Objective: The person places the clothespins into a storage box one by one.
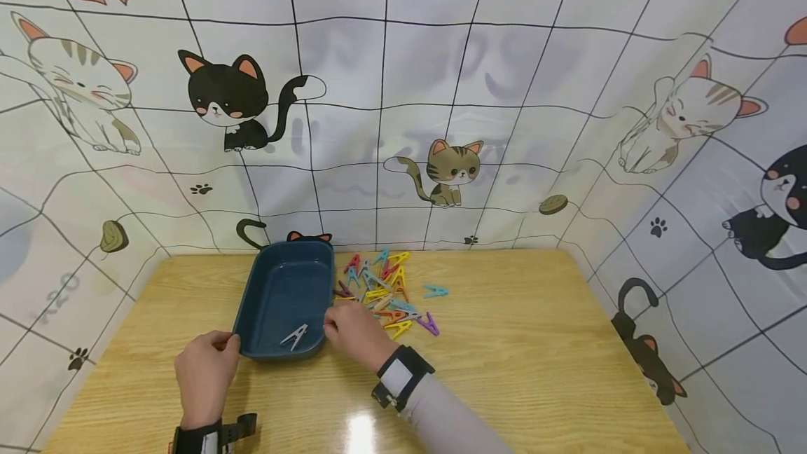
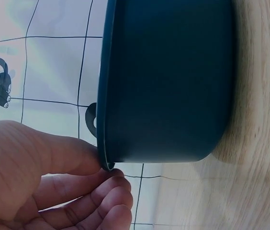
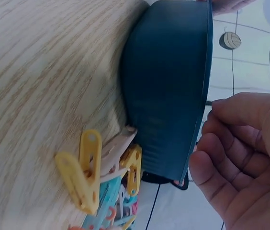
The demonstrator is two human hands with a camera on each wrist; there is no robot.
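A dark blue rectangular tray (image 1: 280,286) stands on the table, with a pale grey clothespin (image 1: 294,337) inside near its front. My left hand (image 1: 207,373) pinches the rim at the front left corner; in the left wrist view the thumb (image 2: 77,155) lies over the rim and curled fingers are below it. At the front right side, my right hand (image 1: 358,331) has its thumb and curled fingertips right at the rim (image 3: 206,96). Beside the tray on the right lies a loose heap of coloured clothespins (image 1: 378,289), partly behind the right hand.
A light blue clothespin (image 1: 436,291) and a purple one (image 1: 429,324) lie at the heap's right edge. The wooden table (image 1: 523,342) extends to the right. A white wall covering (image 1: 416,69) with grid lines and cartoon cats rises directly behind the tray.
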